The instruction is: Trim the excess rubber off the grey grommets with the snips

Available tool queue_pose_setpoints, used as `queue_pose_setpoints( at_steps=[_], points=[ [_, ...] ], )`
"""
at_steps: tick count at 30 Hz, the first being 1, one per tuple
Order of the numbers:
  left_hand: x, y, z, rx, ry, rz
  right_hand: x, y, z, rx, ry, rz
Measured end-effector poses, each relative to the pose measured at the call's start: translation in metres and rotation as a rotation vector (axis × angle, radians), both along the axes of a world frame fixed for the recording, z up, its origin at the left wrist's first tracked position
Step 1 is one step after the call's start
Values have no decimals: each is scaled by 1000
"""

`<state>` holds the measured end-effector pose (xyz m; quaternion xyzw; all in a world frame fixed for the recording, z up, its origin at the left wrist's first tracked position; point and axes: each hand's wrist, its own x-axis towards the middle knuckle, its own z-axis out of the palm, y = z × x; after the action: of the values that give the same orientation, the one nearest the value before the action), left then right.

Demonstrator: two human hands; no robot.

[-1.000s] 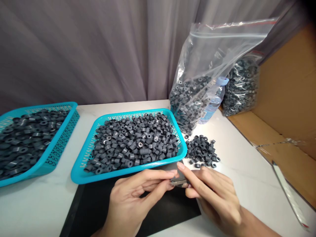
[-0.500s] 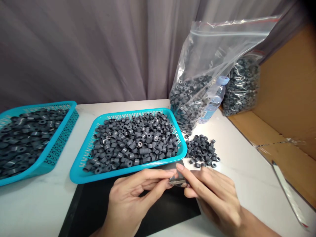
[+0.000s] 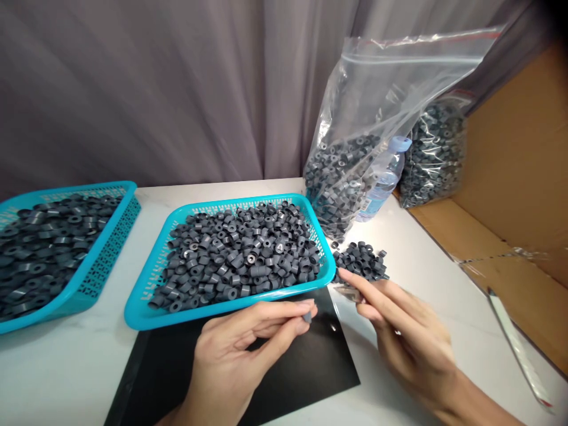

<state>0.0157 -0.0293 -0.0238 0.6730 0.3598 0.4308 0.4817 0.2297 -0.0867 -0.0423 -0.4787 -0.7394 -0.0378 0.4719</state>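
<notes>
My left hand (image 3: pixel 239 343) pinches a small grey plastic ring-like piece (image 3: pixel 307 317) between thumb and fingertips, above a black mat (image 3: pixel 310 367). My right hand (image 3: pixel 408 325) grips a small flat metallic tool (image 3: pixel 348 293), its exact kind unclear, with the index finger stretched along it. The tool is apart from the grey piece and close in front of a loose pile of grey rings (image 3: pixel 361 260). Just beyond my left hand stands a turquoise basket (image 3: pixel 327 269) full of similar grey rings.
Another filled turquoise basket (image 3: pixel 98 251) stands at the left. Behind the loose pile are a zip bag (image 3: pixel 399 77) of rings and a water bottle (image 3: pixel 384 183). A second bag (image 3: pixel 437 154) leans by a cardboard box (image 3: pixel 517 136). A pale strip-like object (image 3: pixel 519 349) lies at right.
My right hand has moved right and slightly away from me with the metallic tool, parting from my left hand. My left hand stays almost still, and the grey piece now shows in its fingertips.
</notes>
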Motion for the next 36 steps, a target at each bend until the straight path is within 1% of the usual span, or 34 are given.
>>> queue_pose_setpoints(
  at_steps=[3, 6, 10, 12, 16, 18, 22, 26, 30, 32, 34, 36],
  points=[
    [0, -1, 0, 13, 2, 8, -1, 1, -2, -53, 92, 50],
    [-1, -2, -1, 27, 3, 2, -5, 0, -6, -147, 190, 108],
    [0, -2, 0, 56, -13, -4, -14, -4, -8, -293, 338, 101],
    [2, -2, 1, 53, -34, -4, -19, -6, -6, -367, 444, 116],
    [3, -2, 0, 45, -49, -6, -30, -8, -3, -518, 718, 210],
    [3, -3, -1, 75, -36, -9, -34, -7, -2, -576, 811, 200],
    [-1, -5, -7, 133, 9, -29, -37, -5, -2, -645, 905, 160],
    [-2, -6, -10, 146, 23, -43, -35, -5, -3, -662, 939, 184],
    [-4, -6, -12, 128, 14, -62, -33, -5, -8, -634, 835, 193],
    [-3, -6, -14, 64, 6, -71, -34, -4, -10, -621, 773, 178],
    [-1, -7, -14, -35, 9, -91, -33, -3, -10, -640, 722, 180],
    [1, -5, -10, -150, 28, -112, -26, -1, -8, -672, 668, 173]
  ],
)
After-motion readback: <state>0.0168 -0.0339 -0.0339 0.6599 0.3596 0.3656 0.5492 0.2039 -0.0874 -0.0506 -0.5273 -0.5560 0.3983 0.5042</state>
